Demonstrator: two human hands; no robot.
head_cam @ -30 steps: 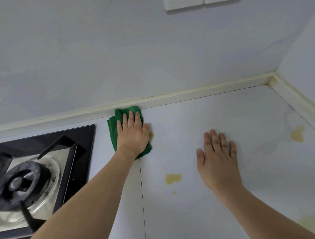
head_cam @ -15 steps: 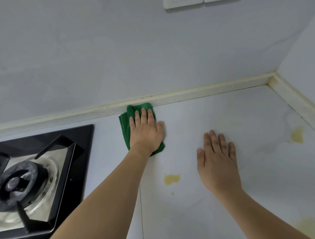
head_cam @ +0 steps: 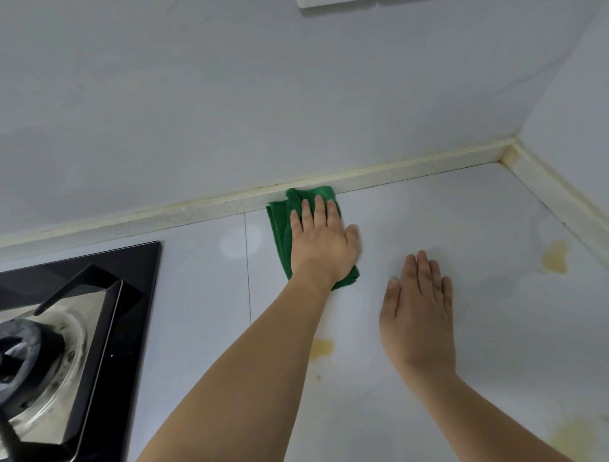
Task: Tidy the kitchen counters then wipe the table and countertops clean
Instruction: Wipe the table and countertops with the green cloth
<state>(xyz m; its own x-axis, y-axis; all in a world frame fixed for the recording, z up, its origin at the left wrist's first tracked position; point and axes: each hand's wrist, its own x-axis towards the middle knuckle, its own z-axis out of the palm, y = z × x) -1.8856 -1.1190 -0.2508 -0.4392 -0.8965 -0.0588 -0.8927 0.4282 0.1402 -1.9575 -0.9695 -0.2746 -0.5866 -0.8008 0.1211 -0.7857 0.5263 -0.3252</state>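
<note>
A folded green cloth lies on the white countertop, its far edge against the cream back strip. My left hand presses flat on the cloth with straight fingers. Flat on the bare counter to the right of the cloth rests my right hand, fingers together, holding nothing. A yellow stain marks the counter between my forearms. Another yellow stain sits near the right wall, and a third yellow stain at the lower right.
A black gas hob with a burner and pan support fills the lower left. The cream back strip meets the side strip in the corner at the upper right. A white wall socket plate shows at the top edge.
My left hand has slid the green cloth to the right along the back strip, away from the hob and toward my right hand. My right hand has stayed in place.
</note>
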